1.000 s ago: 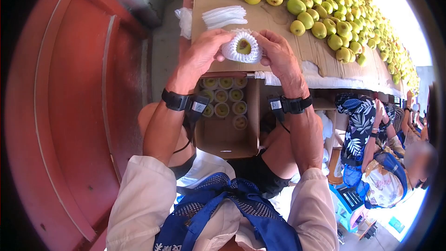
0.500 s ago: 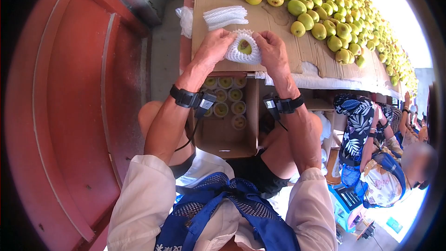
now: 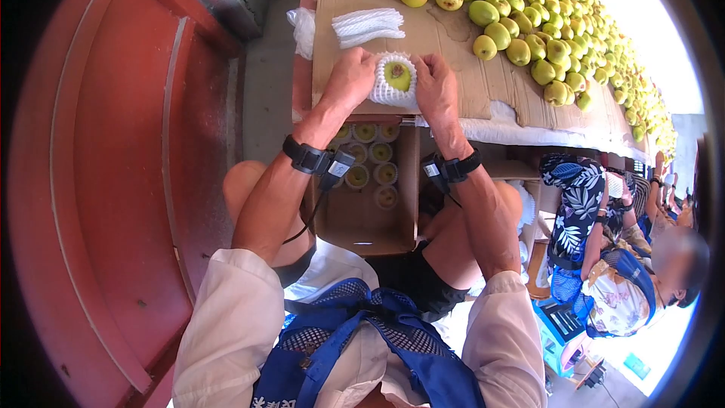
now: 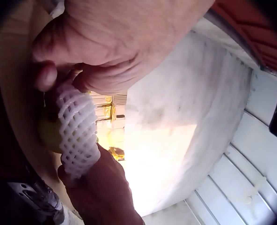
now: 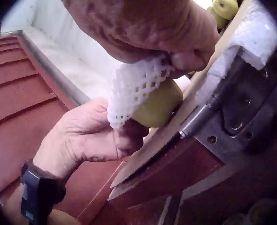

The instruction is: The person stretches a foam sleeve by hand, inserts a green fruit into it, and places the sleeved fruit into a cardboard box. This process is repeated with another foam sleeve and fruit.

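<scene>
A green apple (image 3: 398,74) sits inside a white foam net sleeve (image 3: 390,97) at the table's near edge, its end showing in the net's opening. My left hand (image 3: 351,79) pinches the sleeve's left side between thumb and curled fingers. On the other side my right hand (image 3: 438,89) pinches the net the same way. In the right wrist view the sleeve (image 5: 133,91) covers one side of the apple (image 5: 158,107), whose lower part is bare. The left wrist view has the sleeve (image 4: 76,129) stretched between both hands.
Flat foam sleeves (image 3: 368,27) lie stacked on the cardboard-covered table (image 3: 445,41). A large heap of green apples (image 3: 544,38) spreads along the right. Below the edge, a cardboard box (image 3: 362,238) contains several net-wrapped apples (image 3: 356,176). Another person (image 3: 623,279) sits at right.
The net's opening has narrowed around the apple, and the apple's end shows more fully. Both wrists have turned slightly and drawn a little closer together.
</scene>
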Demonstrator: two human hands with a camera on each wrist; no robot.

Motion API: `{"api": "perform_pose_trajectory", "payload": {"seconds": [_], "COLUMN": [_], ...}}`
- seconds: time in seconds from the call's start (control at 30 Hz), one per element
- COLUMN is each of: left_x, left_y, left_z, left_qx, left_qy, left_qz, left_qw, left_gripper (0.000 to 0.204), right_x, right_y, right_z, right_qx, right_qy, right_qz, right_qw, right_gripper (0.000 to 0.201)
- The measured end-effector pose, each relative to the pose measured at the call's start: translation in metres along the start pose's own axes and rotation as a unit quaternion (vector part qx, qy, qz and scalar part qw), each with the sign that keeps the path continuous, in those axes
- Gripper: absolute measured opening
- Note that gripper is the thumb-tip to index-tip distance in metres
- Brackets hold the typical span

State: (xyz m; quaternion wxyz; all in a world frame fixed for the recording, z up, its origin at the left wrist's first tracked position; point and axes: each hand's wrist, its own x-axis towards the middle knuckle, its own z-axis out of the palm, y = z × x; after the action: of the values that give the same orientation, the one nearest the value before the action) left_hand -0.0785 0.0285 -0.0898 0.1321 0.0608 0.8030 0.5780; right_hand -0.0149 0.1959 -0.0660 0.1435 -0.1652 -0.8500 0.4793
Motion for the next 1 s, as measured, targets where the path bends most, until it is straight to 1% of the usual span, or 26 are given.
{"api": "perform_pose_trajectory", "payload": {"seconds": [0.03,0.1,0.13,0.23,0.33,0.43,0.53,0.63,0.73,0.83,0.93,1.0], "left_x": [0.001,0.004,0.003,-0.005,-0.006,-0.011,-0.025,-0.028,-0.026,-0.023,-0.025,-0.028], "left_y": [-0.004,-0.012,-0.009,-0.002,-0.007,-0.003,0.007,0.009,0.006,0.006,0.004,0.004], "left_z": [0.001,0.004,0.003,0.002,0.001,0.003,0.005,0.008,0.008,0.003,0.007,0.011], "left_qx": [0.009,0.007,0.006,-0.055,-0.009,0.072,0.106,0.099,0.123,0.123,0.145,0.138], "left_qy": [0.008,0.007,0.008,0.004,0.018,0.052,0.093,0.094,0.092,0.066,0.097,0.114], "left_qz": [0.013,0.006,0.003,-0.052,0.004,0.054,0.106,0.114,0.126,0.105,0.133,0.145], "left_qw": [1.000,1.000,1.000,0.997,1.000,0.995,0.984,0.984,0.980,0.985,0.976,0.973], "left_gripper": [0.029,0.030,0.030,0.034,0.030,0.026,0.022,0.019,0.018,0.016,0.014,0.014], "right_x": [-0.001,-0.003,-0.004,-0.008,-0.011,-0.017,-0.019,-0.019,-0.018,-0.014,-0.017,-0.022], "right_y": [0.001,0.003,0.002,0.000,-0.003,-0.008,-0.005,-0.003,-0.002,0.000,-0.002,-0.005], "right_z": [0.001,0.003,0.004,0.004,0.006,0.008,0.010,0.011,0.011,0.007,0.013,0.015], "right_qx": [0.004,-0.006,-0.010,0.001,0.019,-0.026,-0.016,-0.027,-0.032,-0.065,-0.048,-0.055], "right_qy": [0.002,0.018,0.026,0.035,0.037,0.058,0.071,0.078,0.068,0.044,0.067,0.087], "right_qz": [0.005,-0.009,-0.017,-0.018,0.008,-0.029,-0.060,-0.052,-0.039,-0.023,-0.024,-0.055], "right_qw": [1.000,1.000,0.999,0.999,0.999,0.998,0.996,0.995,0.996,0.997,0.996,0.993], "right_gripper": [0.034,0.033,0.033,0.032,0.029,0.026,0.023,0.022,0.022,0.022,0.020,0.019]}}
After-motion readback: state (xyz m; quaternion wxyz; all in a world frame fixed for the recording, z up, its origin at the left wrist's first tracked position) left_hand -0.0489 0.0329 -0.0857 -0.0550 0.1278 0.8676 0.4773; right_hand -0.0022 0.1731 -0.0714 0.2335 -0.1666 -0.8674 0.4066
